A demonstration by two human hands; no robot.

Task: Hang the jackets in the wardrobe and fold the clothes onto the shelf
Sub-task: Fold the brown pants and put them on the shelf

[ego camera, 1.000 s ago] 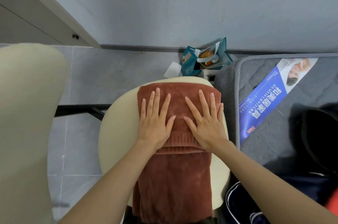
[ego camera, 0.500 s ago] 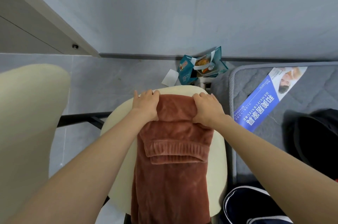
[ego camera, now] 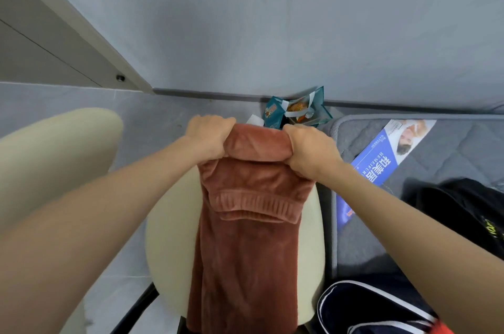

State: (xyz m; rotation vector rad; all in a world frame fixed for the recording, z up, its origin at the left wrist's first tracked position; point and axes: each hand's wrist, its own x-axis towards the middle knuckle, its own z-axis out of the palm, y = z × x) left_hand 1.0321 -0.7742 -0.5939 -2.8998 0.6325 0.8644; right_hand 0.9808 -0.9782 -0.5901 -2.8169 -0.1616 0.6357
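A rust-brown fleece garment (ego camera: pixel 245 246) lies lengthwise over a cream round stool seat (ego camera: pixel 169 257), its ribbed hem folded across the middle. My left hand (ego camera: pixel 210 140) grips the far folded edge at its left corner. My right hand (ego camera: pixel 308 153) grips the same edge at its right corner. Both hands hold that edge raised off the seat. The near end of the garment hangs over the stool's front.
A grey mattress (ego camera: pixel 441 159) with a blue printed label (ego camera: pixel 381 162) lies to the right, with a black garment (ego camera: pixel 463 213) and a dark navy white-striped one (ego camera: pixel 368 309) on it. A teal bag (ego camera: pixel 297 110) sits by the wall. A cream chair back (ego camera: pixel 49 153) stands left.
My hands went from pressing flat on the folded garment to gripping its far edge at both corners, and now they have lifted that edge off the stool.
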